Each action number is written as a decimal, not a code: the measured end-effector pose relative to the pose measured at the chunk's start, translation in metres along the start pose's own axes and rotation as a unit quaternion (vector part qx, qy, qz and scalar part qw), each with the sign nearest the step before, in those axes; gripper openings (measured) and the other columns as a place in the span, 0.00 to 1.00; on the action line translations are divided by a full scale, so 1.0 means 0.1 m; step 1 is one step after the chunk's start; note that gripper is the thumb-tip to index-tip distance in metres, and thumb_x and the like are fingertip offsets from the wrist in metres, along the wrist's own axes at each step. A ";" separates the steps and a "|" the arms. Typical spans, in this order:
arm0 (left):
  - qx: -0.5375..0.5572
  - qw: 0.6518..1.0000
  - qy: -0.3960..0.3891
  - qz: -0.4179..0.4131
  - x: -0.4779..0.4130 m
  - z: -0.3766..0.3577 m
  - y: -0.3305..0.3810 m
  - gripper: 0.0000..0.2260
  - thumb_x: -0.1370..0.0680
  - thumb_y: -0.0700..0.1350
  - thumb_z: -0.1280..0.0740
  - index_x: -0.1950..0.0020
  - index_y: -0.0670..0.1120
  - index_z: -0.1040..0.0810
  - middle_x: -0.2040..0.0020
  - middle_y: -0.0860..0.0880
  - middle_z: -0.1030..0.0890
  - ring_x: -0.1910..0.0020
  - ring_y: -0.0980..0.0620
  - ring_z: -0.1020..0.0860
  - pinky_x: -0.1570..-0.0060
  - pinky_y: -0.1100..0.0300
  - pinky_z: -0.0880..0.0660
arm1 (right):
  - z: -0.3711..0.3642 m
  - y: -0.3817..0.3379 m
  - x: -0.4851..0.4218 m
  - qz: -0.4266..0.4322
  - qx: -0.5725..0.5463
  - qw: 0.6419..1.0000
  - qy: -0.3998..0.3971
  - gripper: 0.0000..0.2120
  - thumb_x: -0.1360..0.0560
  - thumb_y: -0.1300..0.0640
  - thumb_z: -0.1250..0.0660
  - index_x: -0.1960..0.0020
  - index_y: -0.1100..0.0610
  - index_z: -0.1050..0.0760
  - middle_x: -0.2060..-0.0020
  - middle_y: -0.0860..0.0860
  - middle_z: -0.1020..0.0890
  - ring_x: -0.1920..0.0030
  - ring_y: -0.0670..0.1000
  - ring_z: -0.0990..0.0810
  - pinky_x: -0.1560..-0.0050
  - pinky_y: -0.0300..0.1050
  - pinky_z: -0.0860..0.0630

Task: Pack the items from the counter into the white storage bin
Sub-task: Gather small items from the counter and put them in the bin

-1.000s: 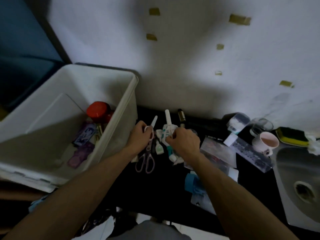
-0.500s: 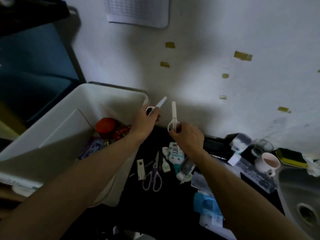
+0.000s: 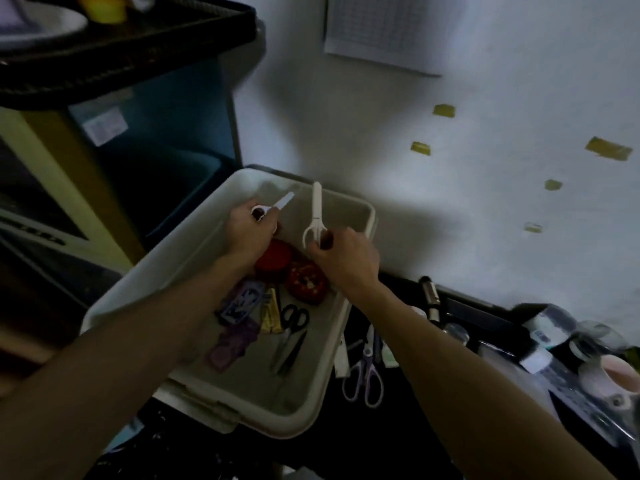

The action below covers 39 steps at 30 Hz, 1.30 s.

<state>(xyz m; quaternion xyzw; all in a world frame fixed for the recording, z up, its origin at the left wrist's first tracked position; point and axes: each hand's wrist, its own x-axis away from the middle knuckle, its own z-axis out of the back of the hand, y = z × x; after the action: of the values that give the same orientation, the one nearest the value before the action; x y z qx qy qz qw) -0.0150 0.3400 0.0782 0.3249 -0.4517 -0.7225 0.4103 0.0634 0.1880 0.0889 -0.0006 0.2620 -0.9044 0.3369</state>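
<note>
The white storage bin (image 3: 194, 271) stands left of the dark counter (image 3: 408, 427). Both my hands are over its far end. My left hand (image 3: 247, 233) grips a small white scissors (image 3: 277, 206) by its handle, blade pointing up and right. My right hand (image 3: 341, 258) holds a second white scissors (image 3: 316, 216) upright by one handle loop. Inside the bin lie a red lid (image 3: 273, 258), a red round item (image 3: 306, 282), black scissors (image 3: 291, 337), purple packets (image 3: 235, 327) and a yellow tube (image 3: 270, 311).
Purple-handled scissors (image 3: 363, 375) lie on the counter just right of the bin, beside small white tubes. Farther right are a dark bottle (image 3: 429, 299), clear containers, a pink cup (image 3: 616, 379) and plastic packaging. A blue cabinet and a dark shelf stand to the left.
Both hands have lifted a white scissors each from the counter and carried them left, from the bin's right rim to over its inside. The view swung left and up.
</note>
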 end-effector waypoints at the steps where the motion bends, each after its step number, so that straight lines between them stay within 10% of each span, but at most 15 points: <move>1: 0.002 1.000 0.001 0.020 -0.07 0.08 -0.10 0.11 0.27 0.53 0.30 0.61 0.46 0.20 0.65 0.49 0.18 0.63 0.47 0.19 0.59 0.48 0.19 | -0.07 -0.08 -0.02 -0.004 0.008 1.000 -0.023 0.21 0.25 0.37 0.36 0.66 0.53 0.26 0.72 0.48 0.22 0.70 0.49 0.22 0.67 0.46 0.21; 12: -0.139 0.955 -0.227 0.128 -0.27 0.37 -0.88 0.11 0.25 0.49 0.29 0.61 0.42 0.17 0.62 0.44 0.18 0.61 0.47 0.19 0.52 0.53 0.20 | -0.76 -0.48 -0.03 -0.115 0.084 0.964 -0.225 0.13 0.26 0.44 0.31 0.51 0.54 0.26 0.58 0.51 0.20 0.56 0.52 0.20 0.55 0.48 0.22; 15: -0.168 0.934 -0.283 0.138 -0.29 0.33 -0.95 0.17 0.25 0.45 0.29 0.44 0.32 0.21 0.48 0.35 0.18 0.49 0.40 0.19 0.47 0.51 0.22 | -0.94 -0.50 0.01 -0.131 0.097 0.953 -0.254 0.16 0.24 0.45 0.33 0.43 0.56 0.25 0.54 0.52 0.20 0.55 0.52 0.20 0.52 0.49 0.20; 19: -0.281 0.854 -0.418 0.129 -0.30 0.28 -1.12 0.08 0.26 0.40 0.29 0.48 0.40 0.21 0.61 0.44 0.24 0.62 0.48 0.23 0.63 0.58 0.23 | -1.11 -0.50 0.11 -0.136 0.126 0.929 -0.321 0.18 0.21 0.49 0.37 0.36 0.58 0.29 0.49 0.54 0.21 0.52 0.54 0.21 0.52 0.47 0.22; 24: -0.406 0.750 -0.514 0.093 -0.21 0.18 -1.32 0.10 0.23 0.47 0.30 0.48 0.41 0.24 0.50 0.45 0.22 0.53 0.46 0.22 0.50 0.53 0.21 | -1.28 -0.43 0.24 -0.144 0.156 0.883 -0.418 0.10 0.22 0.54 0.34 0.44 0.57 0.28 0.55 0.53 0.23 0.57 0.51 0.22 0.66 0.41 0.29; 28: -0.455 0.688 -0.561 0.073 -0.16 0.11 -1.32 0.11 0.20 0.48 0.34 0.43 0.42 0.25 0.49 0.42 0.22 0.60 0.47 0.24 0.66 0.57 0.26 | -1.35 -0.42 0.29 -0.148 0.191 0.860 -0.449 0.19 0.22 0.55 0.35 0.34 0.61 0.31 0.46 0.55 0.24 0.48 0.54 0.24 0.57 0.45 0.29; 34: -0.467 0.641 -0.598 0.119 -0.22 -0.06 -1.63 0.19 0.19 0.50 0.35 0.36 0.38 0.25 0.44 0.41 0.20 0.61 0.46 0.22 0.65 0.55 0.24 | -1.61 -0.38 0.33 -0.186 0.180 0.842 -0.474 0.12 0.23 0.54 0.36 0.42 0.57 0.26 0.51 0.52 0.20 0.51 0.52 0.19 0.53 0.44 0.23; 39: -0.459 0.570 -0.654 0.192 -0.14 -0.13 -1.96 0.18 0.19 0.44 0.35 0.32 0.36 0.28 0.36 0.37 0.23 0.44 0.38 0.20 0.48 0.48 0.21 | -1.83 -0.40 0.44 -0.184 0.168 0.840 -0.482 0.20 0.24 0.52 0.34 0.34 0.56 0.28 0.41 0.54 0.20 0.44 0.55 0.19 0.46 0.48 0.21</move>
<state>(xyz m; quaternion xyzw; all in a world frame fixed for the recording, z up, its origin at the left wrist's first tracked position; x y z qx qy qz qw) -0.0562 0.3969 -0.1057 -0.5624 -0.2569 -0.7529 0.2256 -0.0272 0.2727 -0.0576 -0.4278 -0.0947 -0.8653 0.2433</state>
